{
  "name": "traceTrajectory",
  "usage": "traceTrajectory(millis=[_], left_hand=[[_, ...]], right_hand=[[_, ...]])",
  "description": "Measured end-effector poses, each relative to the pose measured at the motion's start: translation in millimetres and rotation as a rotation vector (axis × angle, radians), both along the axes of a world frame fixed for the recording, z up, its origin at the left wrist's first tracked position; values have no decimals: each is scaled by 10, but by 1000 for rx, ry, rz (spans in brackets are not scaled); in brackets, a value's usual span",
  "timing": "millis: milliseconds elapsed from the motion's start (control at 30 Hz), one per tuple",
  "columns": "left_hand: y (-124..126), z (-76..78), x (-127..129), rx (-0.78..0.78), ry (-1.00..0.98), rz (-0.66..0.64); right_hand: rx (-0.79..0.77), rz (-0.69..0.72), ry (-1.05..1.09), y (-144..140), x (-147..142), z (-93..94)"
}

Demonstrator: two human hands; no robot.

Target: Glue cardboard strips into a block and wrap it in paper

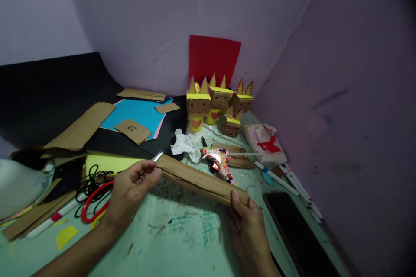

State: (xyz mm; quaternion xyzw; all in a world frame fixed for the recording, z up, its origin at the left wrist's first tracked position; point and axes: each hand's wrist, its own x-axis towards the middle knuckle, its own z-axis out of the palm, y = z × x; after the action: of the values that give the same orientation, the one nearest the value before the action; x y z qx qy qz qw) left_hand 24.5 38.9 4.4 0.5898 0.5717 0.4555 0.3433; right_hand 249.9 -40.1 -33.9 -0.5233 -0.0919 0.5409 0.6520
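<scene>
A long narrow strip of brown cardboard is stretched between my two hands above the table, sloping down to the right. My left hand pinches its left end between thumb and fingers. At the other end, my right hand grips the strip with the thumb on top. Scissors with red handles lie beside my left hand, their blade tip showing behind the strip. Just beyond the strip rests a patterned hot glue gun with a glue stick in its back.
Cardboard figures with pointed ears stand at the back before a red sheet. Blue paper and cardboard pieces lie left, near tangled black cord. A phone, markers and a wipes pack lie right.
</scene>
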Motion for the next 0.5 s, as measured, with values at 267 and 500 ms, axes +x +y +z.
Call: traceTrajectory(millis=[267,500], left_hand=[[-15,-27,59,-148,-132,-56],[-28,-63,91,-377,-303,-273]], right_hand=[[5,32,-23,-5,-30,-14],[-22,7,-17,-8,-34,-17]])
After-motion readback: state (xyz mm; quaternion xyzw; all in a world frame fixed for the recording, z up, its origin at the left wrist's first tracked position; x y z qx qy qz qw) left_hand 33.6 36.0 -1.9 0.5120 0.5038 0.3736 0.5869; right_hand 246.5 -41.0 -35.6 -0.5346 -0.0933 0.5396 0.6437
